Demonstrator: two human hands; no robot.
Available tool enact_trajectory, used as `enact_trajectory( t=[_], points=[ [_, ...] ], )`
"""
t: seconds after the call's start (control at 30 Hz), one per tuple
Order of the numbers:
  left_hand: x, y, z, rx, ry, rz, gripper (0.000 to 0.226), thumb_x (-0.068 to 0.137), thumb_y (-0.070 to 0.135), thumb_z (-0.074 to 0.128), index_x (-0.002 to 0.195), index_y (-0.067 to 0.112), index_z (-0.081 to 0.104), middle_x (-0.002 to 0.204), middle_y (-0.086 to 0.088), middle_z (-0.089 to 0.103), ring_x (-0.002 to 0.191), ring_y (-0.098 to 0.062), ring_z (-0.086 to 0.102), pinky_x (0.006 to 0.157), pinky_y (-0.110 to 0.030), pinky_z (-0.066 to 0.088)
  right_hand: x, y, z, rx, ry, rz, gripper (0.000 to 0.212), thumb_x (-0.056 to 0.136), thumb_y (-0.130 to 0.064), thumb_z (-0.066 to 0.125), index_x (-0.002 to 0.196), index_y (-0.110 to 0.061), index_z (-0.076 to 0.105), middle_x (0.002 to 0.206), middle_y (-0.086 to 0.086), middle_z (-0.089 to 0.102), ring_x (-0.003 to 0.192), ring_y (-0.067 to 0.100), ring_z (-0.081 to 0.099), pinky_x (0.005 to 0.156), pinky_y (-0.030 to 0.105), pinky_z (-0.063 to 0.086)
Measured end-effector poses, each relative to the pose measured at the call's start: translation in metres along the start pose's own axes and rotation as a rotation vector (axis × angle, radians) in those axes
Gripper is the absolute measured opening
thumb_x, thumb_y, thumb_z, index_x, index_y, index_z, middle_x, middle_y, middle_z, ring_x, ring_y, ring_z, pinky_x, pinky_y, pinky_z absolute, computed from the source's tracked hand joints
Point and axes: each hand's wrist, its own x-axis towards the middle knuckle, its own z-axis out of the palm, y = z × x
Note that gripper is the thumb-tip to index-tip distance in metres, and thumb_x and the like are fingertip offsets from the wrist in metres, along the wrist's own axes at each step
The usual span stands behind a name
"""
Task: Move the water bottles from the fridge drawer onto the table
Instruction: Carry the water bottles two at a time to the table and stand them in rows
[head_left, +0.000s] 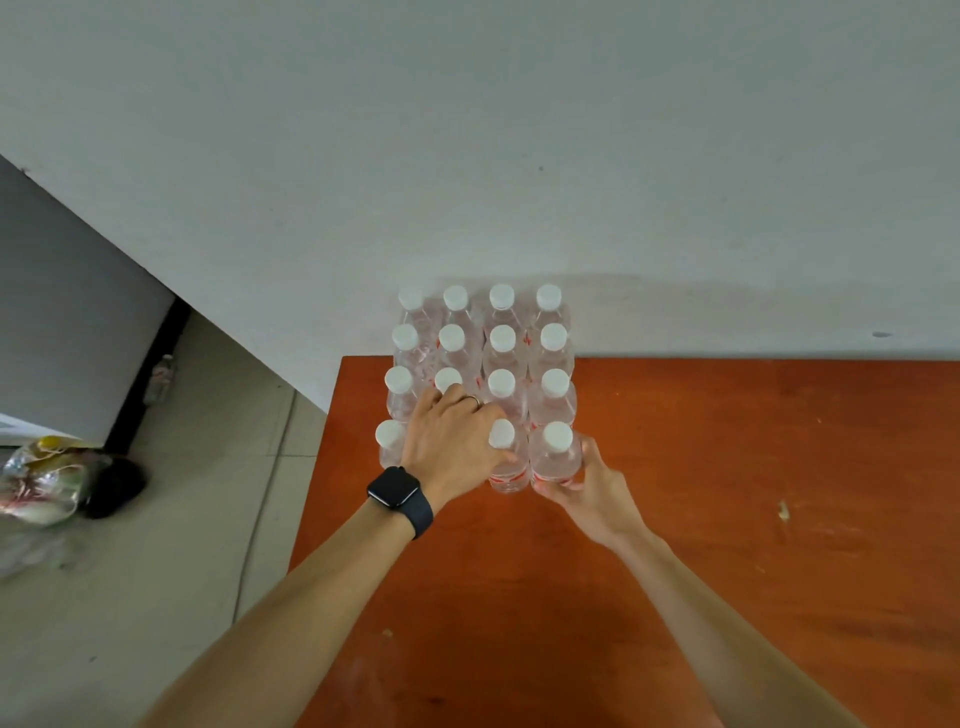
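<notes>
Several clear water bottles (501, 343) with white caps stand upright in tight rows at the back left of the orange table (727, 493), against the white wall. My left hand (457, 436), with a black watch on its wrist, comes down from above over the second bottle of the front row and curls round its top, hiding the cap. Its thumb touches the third front bottle (504, 457). My right hand (587, 483) grips the body of the front right bottle (556, 457) from the right side.
The table's left edge drops to a tiled floor (182, 545). A grey fridge (62, 338) stands at the far left, with one loose bottle (161, 379) on the floor beside it. A crumpled plastic bag (47, 483) and a dark object (114, 488) lie below it.
</notes>
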Motion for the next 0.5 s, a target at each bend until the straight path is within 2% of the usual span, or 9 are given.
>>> enact_trajectory(
  t=[0.1, 0.27, 0.43, 0.5],
  points=[
    [0.002, -0.001, 0.000, -0.009, 0.005, 0.001, 0.047, 0.085, 0.071, 0.056, 0.108, 0.030, 0.065, 0.099, 0.010, 0.068, 0.103, -0.016, 0.051, 0.093, -0.036, 0.032, 0.003, -0.002, 0.001, -0.016, 0.008, 0.013, 0.085, 0.084, -0.045, 0.075, 0.149, -0.023, 0.027, 0.136, -0.004, 0.060, 0.109, 0.019, 0.067, 0.084, 0.023, 0.050],
    [0.002, 0.001, 0.001, -0.051, 0.014, -0.006, 0.044, 0.084, 0.067, 0.060, 0.104, 0.029, 0.062, 0.097, 0.009, 0.067, 0.102, -0.017, 0.055, 0.096, -0.036, 0.035, 0.002, 0.000, 0.004, -0.032, 0.030, 0.015, 0.088, 0.083, -0.051, 0.074, 0.151, -0.026, 0.025, 0.137, -0.004, 0.059, 0.113, 0.020, 0.066, 0.092, 0.035, 0.056],
    [0.001, 0.003, 0.003, -0.107, 0.012, -0.017, 0.041, 0.085, 0.062, 0.063, 0.109, 0.029, 0.061, 0.102, 0.009, 0.065, 0.102, -0.017, 0.056, 0.099, -0.035, 0.037, -0.005, 0.007, 0.021, -0.071, 0.182, -0.014, 0.080, 0.081, -0.056, 0.072, 0.144, -0.025, 0.033, 0.132, -0.003, 0.062, 0.107, 0.017, 0.068, 0.083, 0.031, 0.059],
    [0.002, 0.003, 0.003, -0.138, 0.004, -0.013, 0.041, 0.085, 0.060, 0.065, 0.111, 0.029, 0.060, 0.104, 0.008, 0.064, 0.103, -0.017, 0.056, 0.099, -0.035, 0.037, -0.006, 0.008, 0.025, -0.061, 0.205, -0.012, 0.080, 0.082, -0.058, 0.070, 0.145, -0.027, 0.031, 0.133, -0.004, 0.061, 0.110, 0.018, 0.067, 0.085, 0.036, 0.060]
  ],
)
